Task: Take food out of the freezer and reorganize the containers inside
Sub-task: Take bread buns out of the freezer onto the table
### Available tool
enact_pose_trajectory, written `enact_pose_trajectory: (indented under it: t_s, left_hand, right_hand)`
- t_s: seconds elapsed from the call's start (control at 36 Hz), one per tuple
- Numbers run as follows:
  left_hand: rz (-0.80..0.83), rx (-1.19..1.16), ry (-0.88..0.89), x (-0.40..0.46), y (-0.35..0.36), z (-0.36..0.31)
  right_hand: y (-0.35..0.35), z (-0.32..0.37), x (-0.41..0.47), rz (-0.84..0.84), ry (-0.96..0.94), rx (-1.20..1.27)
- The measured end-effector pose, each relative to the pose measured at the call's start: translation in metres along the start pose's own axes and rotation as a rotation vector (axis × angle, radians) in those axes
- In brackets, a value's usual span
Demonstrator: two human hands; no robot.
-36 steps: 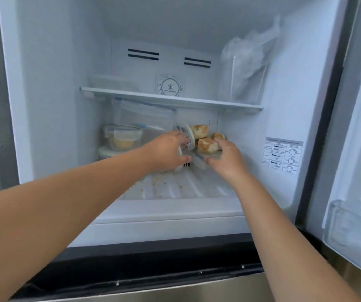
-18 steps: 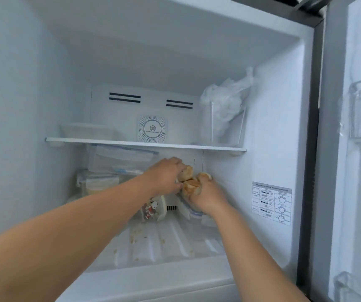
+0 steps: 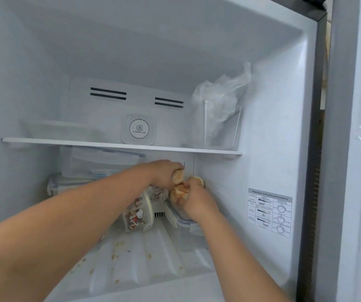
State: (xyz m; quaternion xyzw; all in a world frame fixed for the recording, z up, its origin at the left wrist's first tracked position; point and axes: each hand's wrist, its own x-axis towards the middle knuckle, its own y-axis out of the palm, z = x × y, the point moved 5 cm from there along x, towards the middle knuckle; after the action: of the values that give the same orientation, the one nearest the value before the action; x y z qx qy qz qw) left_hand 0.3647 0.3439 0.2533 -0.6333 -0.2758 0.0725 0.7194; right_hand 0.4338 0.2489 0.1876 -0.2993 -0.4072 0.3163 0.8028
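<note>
Here, in the head view, both hands meet at the centre of the frame, under the white shelf (image 3: pixel 120 146) of the freezer (image 3: pixel 44 62). The left hand (image 3: pixel 164 174) has its fingers curled around a pale bread roll (image 3: pixel 177 176); the right hand (image 3: pixel 193 198) grips more golden rolls (image 3: pixel 178 192), fingers pressed together around them. Directly below the right wrist sits an open clear container (image 3: pixel 186 223) with latch tabs (its contents hidden by the arm). Just left of it a cartoon-printed tub (image 3: pixel 137 214) lies tilted on the ribbed, crumb-stained floor (image 3: pixel 136 258). Stacked lidded boxes (image 3: pixel 83 164) fill the left centre. In the upper right, a crumpled plastic bag (image 3: pixel 218 99) rests in a clear bin
</note>
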Motion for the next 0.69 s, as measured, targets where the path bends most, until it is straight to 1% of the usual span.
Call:
enact_pose_trajectory:
  t_s: [0.14, 0.28, 0.36, 0.53, 0.69]
  left_hand:
    - [-0.081, -0.069, 0.012, -0.001, -0.003, 0.0]
    - [-0.122, -0.107, 0.046, -0.01, -0.006, -0.004]
    - [-0.144, -0.128, 0.066, -0.017, -0.007, -0.008]
    - [-0.225, -0.175, 0.098, -0.035, -0.013, -0.016]
    - [-0.29, -0.24, 0.119, -0.056, -0.018, -0.026]
  right_hand:
    - [-0.002, -0.001, 0.0, 0.011, 0.037, 0.085]
    - [-0.005, -0.003, -0.001, -0.042, 0.019, 0.128]
    - [-0.006, -0.002, -0.003, -0.091, -0.015, 0.15]
    - [-0.015, 0.005, -0.013, -0.246, -0.053, 0.146]
    - [-0.024, 0.005, -0.032, -0.329, -0.083, 0.223]
